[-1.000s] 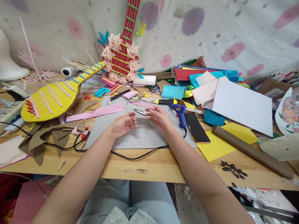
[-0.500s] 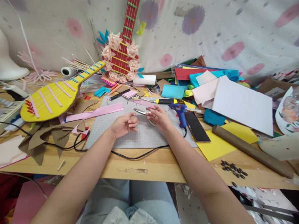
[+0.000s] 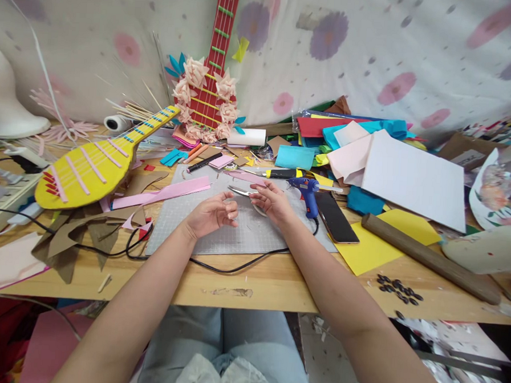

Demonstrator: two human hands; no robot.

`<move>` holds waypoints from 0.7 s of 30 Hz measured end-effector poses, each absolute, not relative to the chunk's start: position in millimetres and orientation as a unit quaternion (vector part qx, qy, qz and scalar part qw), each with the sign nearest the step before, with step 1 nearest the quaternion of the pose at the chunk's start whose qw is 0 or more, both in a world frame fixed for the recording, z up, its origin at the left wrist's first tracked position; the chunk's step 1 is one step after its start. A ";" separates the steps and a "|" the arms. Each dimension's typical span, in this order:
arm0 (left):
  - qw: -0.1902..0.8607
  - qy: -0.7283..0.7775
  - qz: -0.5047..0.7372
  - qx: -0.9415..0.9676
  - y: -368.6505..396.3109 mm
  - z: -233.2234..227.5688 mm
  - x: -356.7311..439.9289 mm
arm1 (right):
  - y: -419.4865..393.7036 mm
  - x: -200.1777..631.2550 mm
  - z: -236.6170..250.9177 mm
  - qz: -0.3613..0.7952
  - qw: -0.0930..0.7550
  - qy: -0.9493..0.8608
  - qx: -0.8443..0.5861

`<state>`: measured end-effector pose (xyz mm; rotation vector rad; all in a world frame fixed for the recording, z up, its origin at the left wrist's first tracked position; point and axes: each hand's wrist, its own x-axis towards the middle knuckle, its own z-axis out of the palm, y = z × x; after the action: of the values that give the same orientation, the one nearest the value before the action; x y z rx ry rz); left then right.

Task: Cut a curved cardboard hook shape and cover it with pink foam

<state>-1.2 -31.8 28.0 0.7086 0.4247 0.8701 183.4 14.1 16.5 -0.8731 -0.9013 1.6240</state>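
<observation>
Left hand (image 3: 210,215) and right hand (image 3: 272,202) hover empty over grey mat (image 3: 181,222)

Both forearms reaching in from six o'clock, bare, converging toward centre. Left hand (image 3: 209,215) palm inward, fingers loosely curled — nothing visibly gripped. Right hand (image 3: 272,202) just at its two o'clock, fingers bent, tips pointing toward nine o'clock — near, not touching.

yellow guitar (image 3: 85,171), grey mat (image 3: 219,229), blue glue gun (image 3: 309,193)
</observation>
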 end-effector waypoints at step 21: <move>0.758 0.290 0.491 0.317 -25.2 25.1 1.1 | 15.4 181.7 7.8 0.586 0.513 -0.512 -0.361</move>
<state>1.1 -25.2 25.1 0.6908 0.6321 1.0701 181.7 15.4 7.8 -0.8694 -1.2322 1.4105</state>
